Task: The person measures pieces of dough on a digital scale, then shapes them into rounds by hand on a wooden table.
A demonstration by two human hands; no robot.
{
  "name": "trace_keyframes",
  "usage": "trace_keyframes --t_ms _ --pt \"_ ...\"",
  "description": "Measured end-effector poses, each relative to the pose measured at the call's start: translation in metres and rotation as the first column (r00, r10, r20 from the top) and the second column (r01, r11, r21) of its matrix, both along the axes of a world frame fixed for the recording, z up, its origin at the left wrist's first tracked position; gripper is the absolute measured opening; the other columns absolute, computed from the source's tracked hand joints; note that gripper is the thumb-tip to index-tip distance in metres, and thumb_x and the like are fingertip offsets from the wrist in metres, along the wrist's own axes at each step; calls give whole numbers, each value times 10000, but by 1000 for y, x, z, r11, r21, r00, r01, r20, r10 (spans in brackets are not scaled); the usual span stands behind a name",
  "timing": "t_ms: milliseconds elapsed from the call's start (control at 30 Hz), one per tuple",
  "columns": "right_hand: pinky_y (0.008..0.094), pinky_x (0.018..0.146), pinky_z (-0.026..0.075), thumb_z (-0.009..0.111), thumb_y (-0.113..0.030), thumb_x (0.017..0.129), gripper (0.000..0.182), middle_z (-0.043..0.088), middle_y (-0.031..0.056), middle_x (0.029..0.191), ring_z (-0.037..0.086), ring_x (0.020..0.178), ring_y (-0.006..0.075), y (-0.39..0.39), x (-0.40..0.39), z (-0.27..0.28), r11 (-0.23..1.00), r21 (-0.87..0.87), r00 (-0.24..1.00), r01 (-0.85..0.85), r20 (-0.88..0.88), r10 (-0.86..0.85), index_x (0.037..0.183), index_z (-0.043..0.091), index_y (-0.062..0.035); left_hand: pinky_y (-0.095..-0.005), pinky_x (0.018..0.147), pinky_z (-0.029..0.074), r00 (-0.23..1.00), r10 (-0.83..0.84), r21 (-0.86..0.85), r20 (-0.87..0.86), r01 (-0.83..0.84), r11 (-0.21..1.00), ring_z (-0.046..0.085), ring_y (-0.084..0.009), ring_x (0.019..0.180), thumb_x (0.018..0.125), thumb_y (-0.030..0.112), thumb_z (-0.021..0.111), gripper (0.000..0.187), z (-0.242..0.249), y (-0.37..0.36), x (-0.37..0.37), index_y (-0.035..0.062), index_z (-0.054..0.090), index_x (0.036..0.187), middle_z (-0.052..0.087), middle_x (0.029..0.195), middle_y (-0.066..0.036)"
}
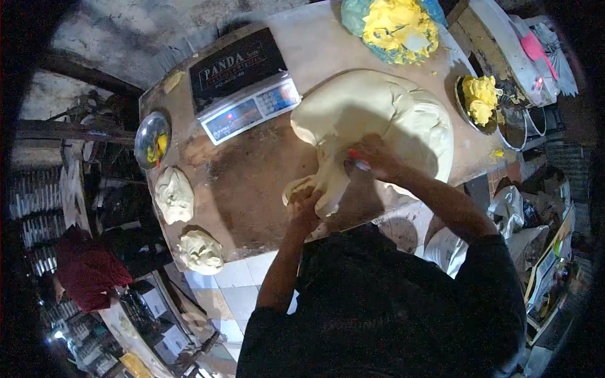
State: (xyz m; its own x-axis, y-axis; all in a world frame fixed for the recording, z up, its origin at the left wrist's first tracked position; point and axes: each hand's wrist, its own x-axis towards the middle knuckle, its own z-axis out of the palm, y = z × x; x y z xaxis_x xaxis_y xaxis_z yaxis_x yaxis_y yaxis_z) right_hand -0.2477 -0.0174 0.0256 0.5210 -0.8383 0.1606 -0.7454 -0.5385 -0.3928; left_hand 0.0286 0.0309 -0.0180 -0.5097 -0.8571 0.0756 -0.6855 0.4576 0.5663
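Observation:
A large mass of pale dough (365,104) spreads over the wooden table (252,183), with a narrower strip reaching toward the near edge. My left hand (304,206) has its fingers wrapped round the end of that strip. Closed round a red-handled tool (357,156), my right hand (380,157) is at the dough's near side, by the place where the strip joins the mass. The tool's blade is small and partly hidden.
A digital scale (252,110) with a black top is behind to the left. Two dough lumps (174,195) (200,252) and a metal bowl (152,140) line the left edge. Yellow fat fills a bag (400,31) at the back and a bowl (479,101) at right.

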Motion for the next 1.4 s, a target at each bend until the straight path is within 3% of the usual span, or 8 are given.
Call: trace_keyframes --t_ms 100,300,400,667,867,1033,1133,1400 --pt "443 883 429 455 -129 897 339 586 118 1122 552 1040 302 -17 26 -24 970 -154 890 -190 -444 104 1228 523 -114 -466 898 433 999 -47 -95 20 49 994 590 -328 997 625 295 774 476 5 -9 15 108 649 1044 614 1062 -136" --pt "498 905 424 472 -152 894 388 539 147 1127 571 1019 319 -56 83 -45 979 202 994 10 103 -31 1282 492 -136 -461 902 429 937 -255 103 -239 285 953 587 -340 985 559 249 805 510 30 -75 43 92 633 1013 608 1041 -151" --pt "501 872 445 502 -178 888 397 561 158 1100 576 1014 341 -54 79 -50 979 -123 876 -162 -475 86 1283 491 -144 -448 877 447 912 -193 89 -362 240 967 586 -343 948 549 220 814 489 54 -119 63 81 621 976 589 1039 -145" --pt "400 638 503 689 -206 793 496 624 195 907 628 733 330 29 123 -51 500 272 488 822 115 -865 1177 468 17 -339 814 505 509 -107 -153 -854 -49 987 631 -206 916 501 47 735 458 159 -328 94 56 639 948 664 965 -97" --pt "325 661 478 652 -181 802 384 626 153 849 613 773 221 54 128 -80 293 526 292 798 88 -952 1129 519 -29 -367 868 474 854 7 -214 -521 -139 967 602 -285 1010 529 95 801 519 98 -440 89 86 599 1007 620 1091 -130" --pt "280 606 447 696 -123 782 400 587 90 823 511 666 165 28 100 -33 679 130 676 723 70 -733 1144 550 -33 -535 1062 255 937 279 -358 211 -191 914 287 -435 1312 549 341 841 718 108 -418 108 113 582 1179 348 1390 -265" --pt "246 611 418 707 8 740 459 551 48 886 433 681 104 12 74 77 705 540 618 460 377 -690 1163 529 -22 -564 1074 209 886 453 -490 -101 -441 752 245 -467 1294 600 445 792 809 112 -381 131 67 519 1261 278 1402 -294" --pt "287 642 470 683 -188 796 384 592 92 847 555 739 139 115 42 306 823 -403 578 -401 586 569 1078 576 49 -478 947 373 572 366 208 -734 -323 923 462 -350 1098 656 269 751 450 -36 -162 121 128 583 1049 491 1141 -164"
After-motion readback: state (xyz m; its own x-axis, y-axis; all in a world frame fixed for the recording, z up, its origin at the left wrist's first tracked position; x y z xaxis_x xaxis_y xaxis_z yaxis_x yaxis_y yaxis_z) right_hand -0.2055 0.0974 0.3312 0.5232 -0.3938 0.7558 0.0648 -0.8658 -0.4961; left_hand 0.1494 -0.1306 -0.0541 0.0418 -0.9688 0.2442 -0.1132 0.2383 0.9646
